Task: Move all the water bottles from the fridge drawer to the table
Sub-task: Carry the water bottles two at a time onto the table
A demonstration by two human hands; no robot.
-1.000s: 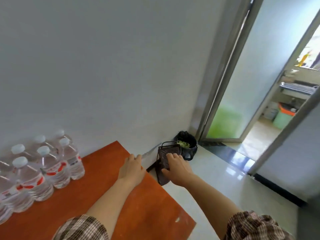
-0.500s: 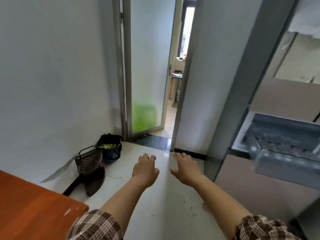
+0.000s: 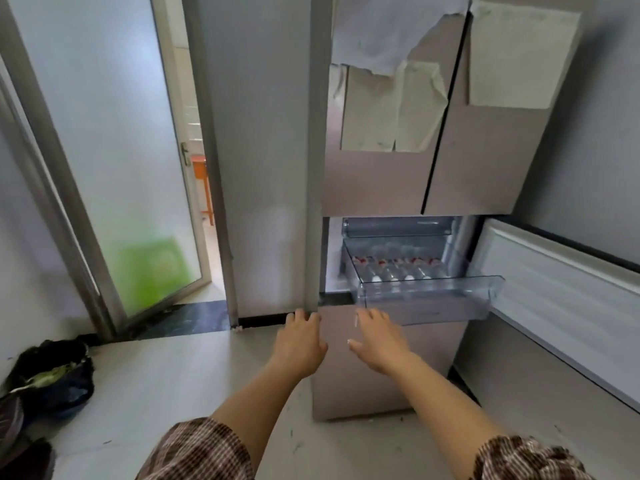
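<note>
A clear plastic fridge drawer (image 3: 429, 294) is pulled out from the beige fridge (image 3: 485, 168) ahead of me. Several water bottles (image 3: 398, 270) with white caps and red labels lie in a row inside it. My left hand (image 3: 299, 342) reaches forward, empty, fingers loosely spread, below and left of the drawer. My right hand (image 3: 379, 341) is also empty and spread, just below the drawer's front. Both hands are apart from the drawer. The table is out of view.
The open fridge door (image 3: 561, 299) swings out at the right. A grey pillar (image 3: 315, 168) stands left of the fridge. A frosted glass door (image 3: 114, 168) is ajar at the left. A black bin bag (image 3: 52, 375) sits on the floor at lower left.
My view has swung right from the table with bottles, past the doorway, to the fridge. Both hands stayed empty and now reach toward the open drawer.
</note>
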